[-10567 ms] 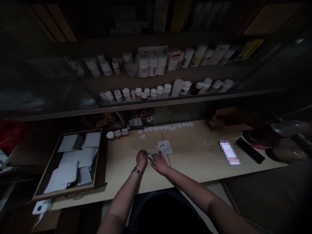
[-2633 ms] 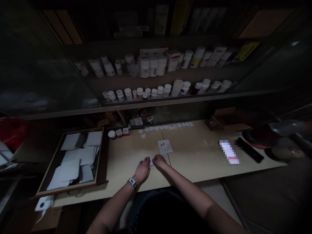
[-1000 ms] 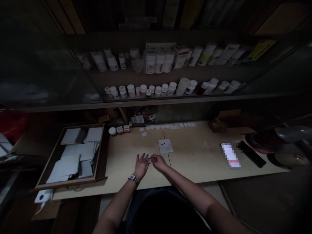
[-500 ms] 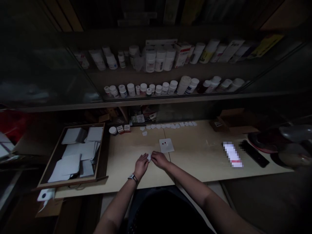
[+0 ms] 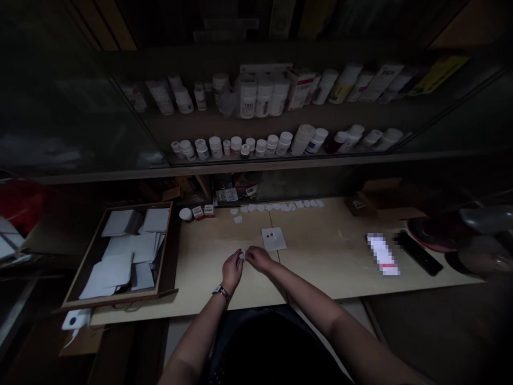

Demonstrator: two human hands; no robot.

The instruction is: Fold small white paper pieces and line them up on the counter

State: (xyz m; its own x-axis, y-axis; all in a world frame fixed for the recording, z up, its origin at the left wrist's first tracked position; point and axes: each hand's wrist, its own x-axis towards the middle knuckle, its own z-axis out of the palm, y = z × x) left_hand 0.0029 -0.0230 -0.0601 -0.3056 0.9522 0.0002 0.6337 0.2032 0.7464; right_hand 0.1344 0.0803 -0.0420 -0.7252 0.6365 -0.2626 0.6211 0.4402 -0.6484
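Between my two hands is a small folded white paper point(image 5: 242, 256), mostly covered by fingers. My left hand point(image 5: 232, 271) pinches its left side, with a watch on the wrist. From the right, the fingers of my right hand point(image 5: 258, 259) are closed on the same paper. Just beyond the hands lies a square white sheet point(image 5: 281, 245) with two dark red pills point(image 5: 270, 235) and some paler bits that I cannot make out. Along the back of the table runs a row of small folded white paper packets point(image 5: 284, 207); one packet point(image 5: 238, 219) lies apart in front.
At the left stands a wooden drawer point(image 5: 168, 251) holding stacks of white paper. A white jar point(image 5: 185, 215) and small boxes point(image 5: 209, 210) are behind it. To the right lie a lit phone point(image 5: 382, 255), a black device point(image 5: 422, 255) and a cardboard box point(image 5: 390, 200). Shelves of medicine bottles point(image 5: 263, 99) rise behind.
My hands have drawn closer together and slightly left. The left fingers, spread earlier, are now bunched at the paper, which shows less. The sheet with pills stays put.
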